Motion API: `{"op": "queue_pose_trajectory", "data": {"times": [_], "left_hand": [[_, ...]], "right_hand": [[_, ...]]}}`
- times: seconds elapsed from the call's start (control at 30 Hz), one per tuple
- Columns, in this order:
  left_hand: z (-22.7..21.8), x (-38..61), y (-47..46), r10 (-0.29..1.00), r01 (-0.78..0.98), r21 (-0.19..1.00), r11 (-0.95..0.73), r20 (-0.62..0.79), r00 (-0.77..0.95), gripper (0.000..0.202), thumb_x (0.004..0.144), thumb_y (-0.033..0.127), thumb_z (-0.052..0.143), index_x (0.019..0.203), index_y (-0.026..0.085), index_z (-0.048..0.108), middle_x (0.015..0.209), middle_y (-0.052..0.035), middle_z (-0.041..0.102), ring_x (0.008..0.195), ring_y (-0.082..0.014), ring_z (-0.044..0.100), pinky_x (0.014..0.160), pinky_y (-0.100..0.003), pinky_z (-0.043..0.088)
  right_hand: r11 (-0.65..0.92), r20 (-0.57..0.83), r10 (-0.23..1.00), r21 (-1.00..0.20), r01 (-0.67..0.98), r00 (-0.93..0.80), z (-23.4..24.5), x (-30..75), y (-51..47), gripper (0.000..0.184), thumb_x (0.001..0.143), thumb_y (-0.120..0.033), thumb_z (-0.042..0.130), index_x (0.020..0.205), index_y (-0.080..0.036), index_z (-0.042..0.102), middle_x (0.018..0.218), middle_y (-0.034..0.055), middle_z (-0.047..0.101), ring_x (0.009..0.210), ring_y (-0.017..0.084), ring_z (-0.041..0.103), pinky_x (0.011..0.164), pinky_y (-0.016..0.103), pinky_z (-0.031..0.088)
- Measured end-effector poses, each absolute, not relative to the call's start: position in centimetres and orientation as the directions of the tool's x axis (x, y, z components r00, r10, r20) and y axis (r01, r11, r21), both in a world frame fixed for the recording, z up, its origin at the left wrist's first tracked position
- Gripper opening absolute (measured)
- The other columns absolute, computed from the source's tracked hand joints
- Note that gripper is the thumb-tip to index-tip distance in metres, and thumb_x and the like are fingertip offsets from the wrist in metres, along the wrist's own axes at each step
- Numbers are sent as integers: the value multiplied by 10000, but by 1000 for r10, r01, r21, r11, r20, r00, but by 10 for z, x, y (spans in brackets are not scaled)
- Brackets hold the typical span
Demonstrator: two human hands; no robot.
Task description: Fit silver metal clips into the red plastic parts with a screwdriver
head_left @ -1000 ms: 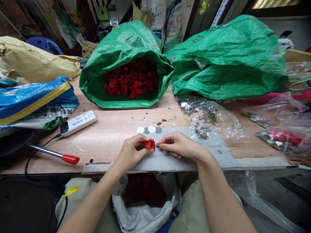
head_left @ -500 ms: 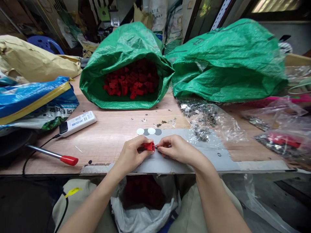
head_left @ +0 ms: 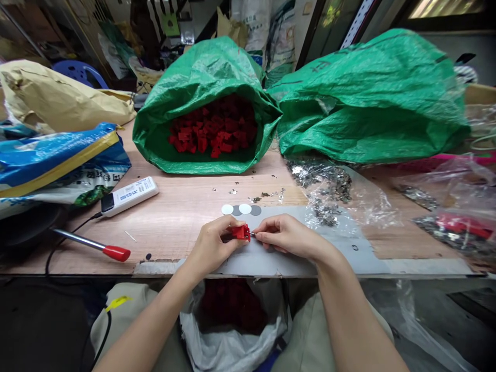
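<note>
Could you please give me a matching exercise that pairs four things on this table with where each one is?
Things:
1. red part
2. screwdriver
3. open green bag
4. white remote

Places:
A. beside the blue sack
B. pinched in the fingers of the left hand
C. at the back of the table, full of red pieces
D. near the front edge, left of that hand

Pairs: 1-B, 2-D, 3-C, 4-A.
</note>
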State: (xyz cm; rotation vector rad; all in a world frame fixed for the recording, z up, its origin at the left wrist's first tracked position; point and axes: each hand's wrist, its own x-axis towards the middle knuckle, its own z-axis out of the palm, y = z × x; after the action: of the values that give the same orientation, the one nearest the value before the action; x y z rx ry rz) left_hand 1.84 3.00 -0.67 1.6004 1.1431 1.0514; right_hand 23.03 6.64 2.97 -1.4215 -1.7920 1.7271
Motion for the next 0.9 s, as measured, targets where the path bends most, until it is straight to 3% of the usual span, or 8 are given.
{"op": "queue_pose_trajectory", "data": {"times": [0.2, 0.37, 0.57, 0.63, 0.77, 0.9], "left_hand": [[-8, 18, 30, 968, 223, 958, -181, 133, 214, 203, 780, 242, 762, 906, 194, 610, 1016, -51, 723, 936, -215, 721, 840, -314, 582], [-6, 19, 30, 962, 276, 938, -210, 147, 232, 174, 799, 214, 734, 931, 200, 622, 991, -56, 725, 925, -215, 711, 828, -313, 573], [-4, 21, 30, 957, 352, 900, -255, 182, 227, 187, 810, 206, 716, 974, 202, 629, 989, -57, 717, 888, -204, 703, 790, -297, 567], [-5, 21, 30, 960, 325, 913, -246, 183, 214, 202, 808, 217, 723, 980, 200, 620, 1002, -58, 716, 899, -205, 706, 808, -304, 570], [-6, 20, 28, 963, 263, 940, -215, 160, 215, 193, 810, 237, 729, 946, 192, 599, 1009, -58, 711, 917, -206, 712, 823, -311, 575], [-5, 19, 27, 966, 265, 943, -201, 144, 217, 192, 796, 232, 744, 914, 186, 600, 987, -61, 717, 893, -204, 715, 787, -296, 576]], "right_hand": [[-162, -403, 781, -868, 469, -477, 30, 230, 66, 248, 795, -378, 648, 839, -140, 697, 600, -2, 621, 448, 74, 394, 428, 211, 293], [-6, -309, 825, -842, 539, -473, 30, 227, 63, 190, 822, -320, 598, 805, -159, 698, 600, 0, 629, 539, 124, 515, 518, 230, 373], [205, -154, 903, -667, 716, -402, 39, 216, 53, 186, 817, -177, 542, 790, -179, 726, 794, 58, 725, 740, 188, 625, 650, 263, 407], [178, -179, 898, -686, 706, -401, 39, 217, 53, 184, 830, -190, 541, 800, -175, 722, 772, 59, 720, 696, 178, 614, 630, 262, 408], [-36, -346, 808, -837, 546, -477, 32, 227, 58, 212, 869, -315, 550, 904, -163, 693, 684, 25, 678, 469, 111, 483, 476, 238, 364], [-76, -348, 812, -860, 505, -470, 28, 230, 60, 205, 858, -332, 569, 900, -163, 676, 670, 14, 660, 445, 92, 454, 441, 222, 335]]}}
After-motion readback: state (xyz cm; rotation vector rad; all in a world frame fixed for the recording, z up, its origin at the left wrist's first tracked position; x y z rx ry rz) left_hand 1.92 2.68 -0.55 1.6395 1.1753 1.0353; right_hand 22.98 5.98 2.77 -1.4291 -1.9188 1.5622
